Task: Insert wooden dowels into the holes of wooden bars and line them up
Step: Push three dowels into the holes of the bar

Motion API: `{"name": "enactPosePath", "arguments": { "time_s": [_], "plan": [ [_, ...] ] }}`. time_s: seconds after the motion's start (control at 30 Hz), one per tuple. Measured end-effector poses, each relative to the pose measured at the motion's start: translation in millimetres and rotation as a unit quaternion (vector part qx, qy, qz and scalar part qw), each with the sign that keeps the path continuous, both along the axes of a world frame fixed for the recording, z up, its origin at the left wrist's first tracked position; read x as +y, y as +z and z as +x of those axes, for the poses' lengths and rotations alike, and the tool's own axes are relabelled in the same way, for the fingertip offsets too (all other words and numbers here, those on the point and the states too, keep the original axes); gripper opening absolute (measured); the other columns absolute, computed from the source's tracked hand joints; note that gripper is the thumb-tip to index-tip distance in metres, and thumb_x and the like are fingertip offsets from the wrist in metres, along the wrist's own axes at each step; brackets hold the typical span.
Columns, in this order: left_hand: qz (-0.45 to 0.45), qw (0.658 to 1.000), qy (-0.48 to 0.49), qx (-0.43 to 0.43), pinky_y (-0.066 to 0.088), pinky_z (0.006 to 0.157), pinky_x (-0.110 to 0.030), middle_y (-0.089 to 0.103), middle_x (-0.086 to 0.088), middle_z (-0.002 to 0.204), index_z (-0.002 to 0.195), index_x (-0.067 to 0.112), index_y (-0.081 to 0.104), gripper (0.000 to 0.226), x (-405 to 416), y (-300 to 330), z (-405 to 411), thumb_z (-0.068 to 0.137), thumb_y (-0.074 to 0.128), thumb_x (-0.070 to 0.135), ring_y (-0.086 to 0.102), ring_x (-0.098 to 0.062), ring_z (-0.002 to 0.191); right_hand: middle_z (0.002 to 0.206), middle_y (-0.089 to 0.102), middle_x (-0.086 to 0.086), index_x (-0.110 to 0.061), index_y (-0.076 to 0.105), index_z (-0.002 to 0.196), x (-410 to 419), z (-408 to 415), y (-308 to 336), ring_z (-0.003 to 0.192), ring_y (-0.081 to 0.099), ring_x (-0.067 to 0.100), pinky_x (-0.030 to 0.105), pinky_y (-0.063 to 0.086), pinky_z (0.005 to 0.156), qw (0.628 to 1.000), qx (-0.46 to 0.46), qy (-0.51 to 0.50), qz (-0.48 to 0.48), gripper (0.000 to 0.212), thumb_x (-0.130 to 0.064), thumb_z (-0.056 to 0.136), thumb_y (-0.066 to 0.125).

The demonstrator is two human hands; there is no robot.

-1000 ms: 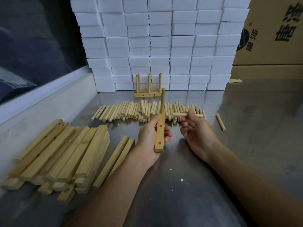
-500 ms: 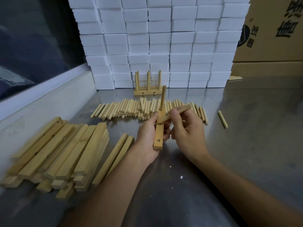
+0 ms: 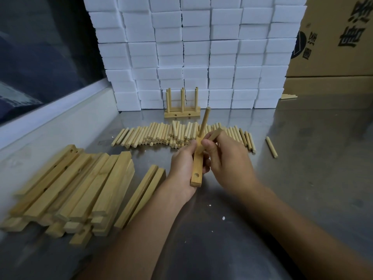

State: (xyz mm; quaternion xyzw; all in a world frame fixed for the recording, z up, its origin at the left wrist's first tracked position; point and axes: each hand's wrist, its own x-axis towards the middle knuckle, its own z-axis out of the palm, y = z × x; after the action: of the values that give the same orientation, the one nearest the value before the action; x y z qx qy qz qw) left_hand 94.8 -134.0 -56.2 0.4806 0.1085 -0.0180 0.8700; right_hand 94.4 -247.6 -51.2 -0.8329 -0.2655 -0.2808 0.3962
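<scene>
Steel bench (image 3: 302,178), bar (image 3: 196,170) just in front of the dowel pile (image 3: 181,134): left hand (image 3: 182,166) grips bar, right hand (image 3: 226,158) pinches dowel (image 3: 212,137) at middle hole; keep it square, twist and push home.

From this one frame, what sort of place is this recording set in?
Probably a small workshop or packing bench: a metal worktop holds batches of wooden bars and dowels, backed by stacked white foam blocks and cardboard cartons.
</scene>
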Motion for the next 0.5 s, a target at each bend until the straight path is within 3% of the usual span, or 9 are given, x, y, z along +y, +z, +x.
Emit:
{"name": "enactPosePath", "arguments": {
  "time_s": [0.17, 0.3, 0.4, 0.5],
  "plan": [
    [-0.011, 1.000, 0.004, -0.004, 0.053, 0.050, -0.025, 0.073, -0.011, 0.087, 0.117, 0.006, 0.067, 0.033, -1, -1, 0, 0.104, 0.045, 0.027, 0.071, -0.019, 0.072, 0.074, 0.061, 0.001, -0.005, 0.063, 0.088, 6, -1, 2, 0.064, 0.056, 0.018, 0.044, 0.049, 0.061, 0.999, -0.021, -0.009, 0.022, 0.027, -0.028, 0.100, 0.055],
    [-0.012, 1.000, 0.004, 0.004, 0.051, 0.049, -0.025, 0.071, -0.012, 0.089, 0.123, 0.003, 0.064, 0.036, -2, 0, 0, 0.103, 0.048, 0.028, 0.070, -0.021, 0.073, 0.071, 0.064, 0.002, -0.007, 0.064, 0.084, 9, -1, -1, 0.062, 0.062, 0.019, 0.046, 0.052, 0.057, 0.997, 0.011, -0.006, 0.078, 0.032, -0.037, 0.096, 0.059],
    [-0.015, 1.000, 0.014, 0.018, 0.054, 0.054, -0.029, 0.069, -0.017, 0.103, 0.123, 0.004, 0.063, 0.038, -2, -1, 0, 0.102, 0.047, 0.031, 0.070, -0.027, 0.088, 0.074, 0.064, -0.003, -0.011, 0.068, 0.085, 9, 2, -8, 0.061, 0.057, 0.007, 0.033, 0.049, 0.055, 0.996, 0.018, 0.001, 0.082, 0.024, -0.033, 0.094, 0.067],
    [-0.026, 0.999, 0.014, 0.028, 0.054, 0.051, -0.028, 0.072, -0.011, 0.084, 0.114, 0.007, 0.066, 0.034, -1, -2, 2, 0.102, 0.047, 0.033, 0.072, -0.022, 0.075, 0.080, 0.061, -0.004, -0.011, 0.070, 0.086, 7, 4, -12, 0.066, 0.052, 0.005, 0.024, 0.042, 0.059, 0.998, 0.015, 0.010, 0.066, 0.023, -0.033, 0.091, 0.069]
  ]
}}
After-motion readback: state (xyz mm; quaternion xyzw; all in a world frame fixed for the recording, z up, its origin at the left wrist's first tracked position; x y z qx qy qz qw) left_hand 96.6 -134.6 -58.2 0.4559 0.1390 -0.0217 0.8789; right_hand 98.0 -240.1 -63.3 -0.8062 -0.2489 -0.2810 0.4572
